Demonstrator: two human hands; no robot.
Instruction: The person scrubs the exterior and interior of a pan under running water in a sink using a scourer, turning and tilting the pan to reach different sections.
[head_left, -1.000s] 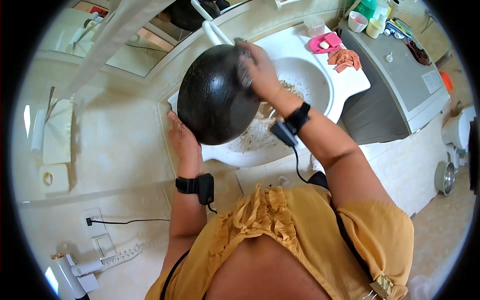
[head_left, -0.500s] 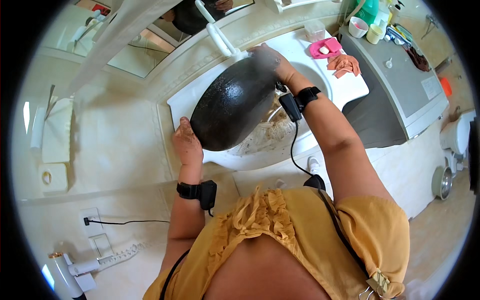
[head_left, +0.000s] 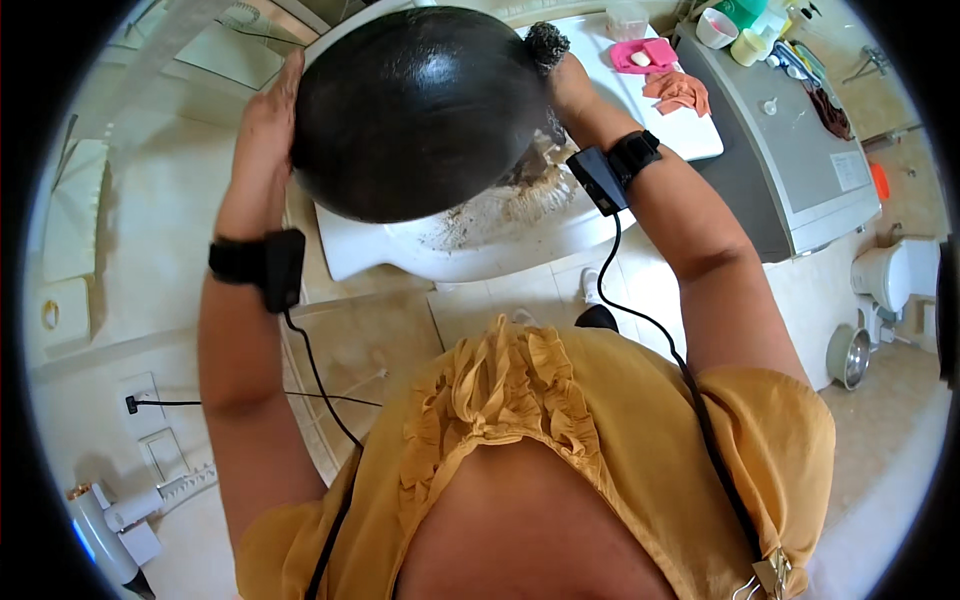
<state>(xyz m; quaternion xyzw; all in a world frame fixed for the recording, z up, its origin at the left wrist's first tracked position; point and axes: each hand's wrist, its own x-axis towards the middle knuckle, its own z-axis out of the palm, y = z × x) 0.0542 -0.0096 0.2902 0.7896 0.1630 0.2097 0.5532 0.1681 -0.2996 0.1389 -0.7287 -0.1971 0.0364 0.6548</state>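
Note:
A large black wok [head_left: 410,120], its wet rounded underside facing me, is held up over the white sink. My left hand [head_left: 268,125] grips its left edge, the thumb side showing and the fingertips hidden behind the pan. At the right edge, my right hand [head_left: 572,88] is closed on a dark steel wool scourer [head_left: 547,45], close against the wok; most of its fingers are out of sight. Brown, dirty suds and grime [head_left: 535,190] coat the sink basin below. Each wrist wears a black strap with a small box and cable.
On the white counter lie a pink soap dish [head_left: 640,58] and a crumpled orange cloth [head_left: 678,92]. Cups and bottles crowd the grey-topped washing machine [head_left: 760,140] at the right. A hair dryer [head_left: 105,525] hangs at the lower left, and a metal basin [head_left: 850,357] stands far right.
The wok has moved up and to the left and has turned to a more level position, covering the tap. My left hand went up with its edge. The scourer now shows clearly.

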